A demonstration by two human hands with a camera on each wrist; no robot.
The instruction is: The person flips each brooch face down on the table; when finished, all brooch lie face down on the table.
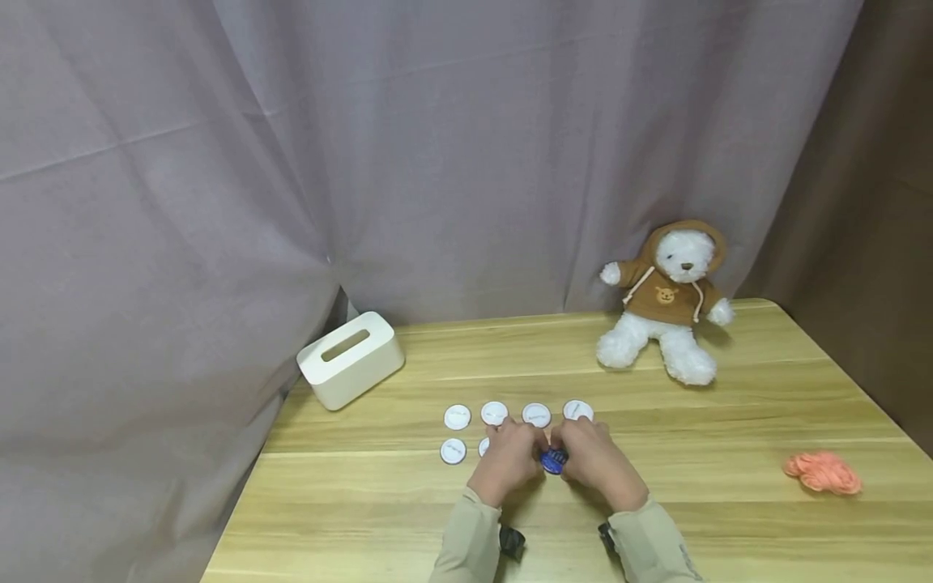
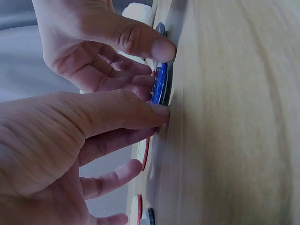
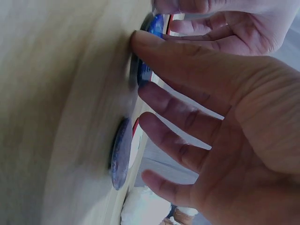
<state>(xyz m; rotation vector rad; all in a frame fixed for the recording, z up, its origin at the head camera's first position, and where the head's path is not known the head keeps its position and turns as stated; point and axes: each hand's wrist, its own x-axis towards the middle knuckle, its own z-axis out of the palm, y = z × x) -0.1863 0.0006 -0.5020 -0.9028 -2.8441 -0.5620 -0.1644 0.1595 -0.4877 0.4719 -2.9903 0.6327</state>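
Observation:
A blue round badge (image 1: 554,461) is between the two hands, low over the wooden table, its printed face upward. My left hand (image 1: 512,455) pinches its left edge with thumb and forefinger. From the other side my right hand (image 1: 592,457) pinches its right edge. The left wrist view shows the blue badge (image 2: 160,85) edge-on, close to the wood. More round badges, white side up, lie in rows just beyond and beside the hands, including a far-row badge (image 1: 536,415) and a left-hand one (image 1: 453,451); the hands partly hide some. A dark-rimmed badge (image 3: 121,154) appears beside my right hand's fingers.
A white tissue box (image 1: 351,359) stands at the table's back left. At the back right, a white teddy bear (image 1: 666,304) in a brown hoodie sits against the grey curtain (image 1: 466,162). A coral-pink bundle (image 1: 824,473) lies on the table (image 1: 350,518) at the right.

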